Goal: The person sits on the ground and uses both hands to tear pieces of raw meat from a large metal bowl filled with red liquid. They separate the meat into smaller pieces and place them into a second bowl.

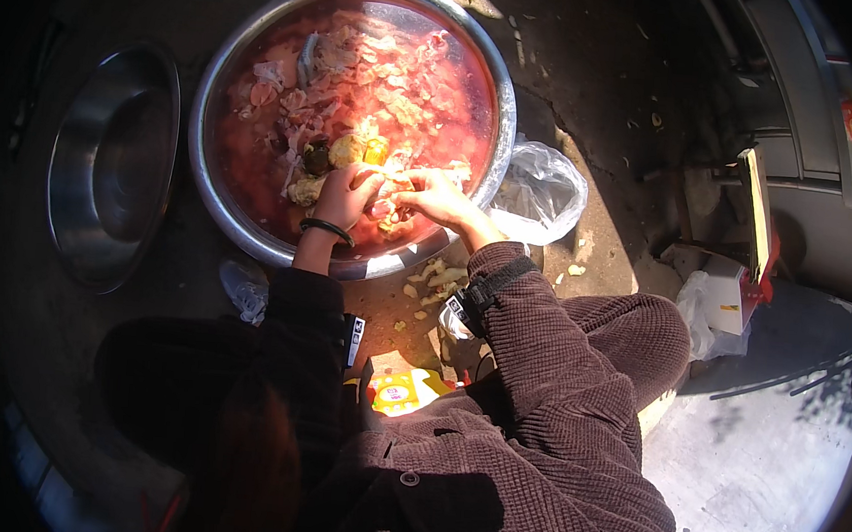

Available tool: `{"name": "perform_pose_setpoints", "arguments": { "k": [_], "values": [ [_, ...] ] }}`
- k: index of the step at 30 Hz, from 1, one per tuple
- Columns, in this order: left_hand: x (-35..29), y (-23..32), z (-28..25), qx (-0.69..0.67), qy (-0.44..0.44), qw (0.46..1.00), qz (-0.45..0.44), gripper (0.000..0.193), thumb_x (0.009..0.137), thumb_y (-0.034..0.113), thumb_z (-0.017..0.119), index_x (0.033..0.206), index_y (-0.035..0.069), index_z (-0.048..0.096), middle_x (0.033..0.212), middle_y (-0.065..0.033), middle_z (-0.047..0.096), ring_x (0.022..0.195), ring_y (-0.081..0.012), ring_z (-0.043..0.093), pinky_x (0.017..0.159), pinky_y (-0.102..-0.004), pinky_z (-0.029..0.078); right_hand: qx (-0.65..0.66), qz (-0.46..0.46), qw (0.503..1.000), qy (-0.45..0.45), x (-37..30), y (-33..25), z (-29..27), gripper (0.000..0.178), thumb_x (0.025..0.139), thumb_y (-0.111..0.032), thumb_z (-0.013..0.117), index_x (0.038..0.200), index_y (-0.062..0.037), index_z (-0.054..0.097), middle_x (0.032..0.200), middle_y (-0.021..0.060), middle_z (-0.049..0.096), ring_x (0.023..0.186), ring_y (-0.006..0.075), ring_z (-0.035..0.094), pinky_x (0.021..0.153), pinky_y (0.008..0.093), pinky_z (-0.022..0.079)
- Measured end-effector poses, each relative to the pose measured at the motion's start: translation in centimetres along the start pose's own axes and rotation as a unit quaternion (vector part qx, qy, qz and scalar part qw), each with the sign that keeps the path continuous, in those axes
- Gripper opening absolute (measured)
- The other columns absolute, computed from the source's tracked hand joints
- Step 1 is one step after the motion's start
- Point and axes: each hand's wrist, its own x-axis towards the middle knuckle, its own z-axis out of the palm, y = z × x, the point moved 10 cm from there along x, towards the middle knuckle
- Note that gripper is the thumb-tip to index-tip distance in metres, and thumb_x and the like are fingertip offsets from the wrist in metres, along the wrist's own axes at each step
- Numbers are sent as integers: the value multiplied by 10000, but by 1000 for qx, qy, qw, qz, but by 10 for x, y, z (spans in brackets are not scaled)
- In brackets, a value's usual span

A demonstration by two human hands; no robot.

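A wide metal basin (502,103) holds reddish water full of pale, ragged pieces of raw meat or offal (380,75). Over its near rim both my hands meet. My left hand (344,199), with a dark band at the wrist, has its fingers closed on one side of a wet, pinkish-yellow piece of raw meat (387,204). From the other side, my right hand (442,204) pinches the same piece. Beside my left fingers float yellowish lumps (347,152) and a dark greenish one (316,158). Exactly which part of the animal I hold is unclear.
Another steel basin (112,160) stands to the left. A clear plastic bag (540,190) touches the big basin's right side. Pale scraps (437,282) litter the ground near my knees, with a yellow package (407,391) closer in. Right of them are a white box (725,297) and a wooden board (758,215).
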Motion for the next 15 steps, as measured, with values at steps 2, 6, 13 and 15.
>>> {"name": "perform_pose_setpoints", "arguments": {
  "k": [2, 6, 13, 15],
  "values": [
    [1, 1, -1, 4, 8, 1000, 7, 180, 902, 120, 641, 1014, -20, 664, 798, 5, 645, 731, -62, 548, 664, -232, 459, 14, -47, 999, -16, 2, -7, 3, 356, 803, 63, 544, 1149, 26, 619, 964, 80, 674, 841, 131, 630, 758, 270, 521],
    [1, -4, -3, -14, 19, 1000, -3, 172, 908, 118, 637, 1016, -12, 668, 765, 26, 616, 699, -46, 521, 631, -221, 442, -7, -41, 999, -17, -4, -11, 1, 396, 801, 103, 512, 1182, 29, 593, 1004, 87, 662, 853, 140, 636, 766, 267, 531],
    [1, -10, 4, -82, -15, 996, -40, 159, 915, 111, 629, 1011, -10, 667, 752, 33, 603, 669, -37, 509, 599, -212, 427, -5, -34, 999, 1, -8, -19, 0, 313, 857, 15, 594, 1169, 34, 598, 981, 96, 675, 870, 141, 653, 765, 266, 538],
    [1, 0, 1, -14, 6, 1000, 14, 156, 916, 107, 626, 1008, -13, 665, 750, 32, 602, 664, -38, 510, 592, -211, 425, -28, -49, 998, -3, -7, -21, 3, 305, 874, -22, 607, 1174, 35, 597, 959, 91, 681, 860, 140, 657, 764, 269, 541]
  ]
}}
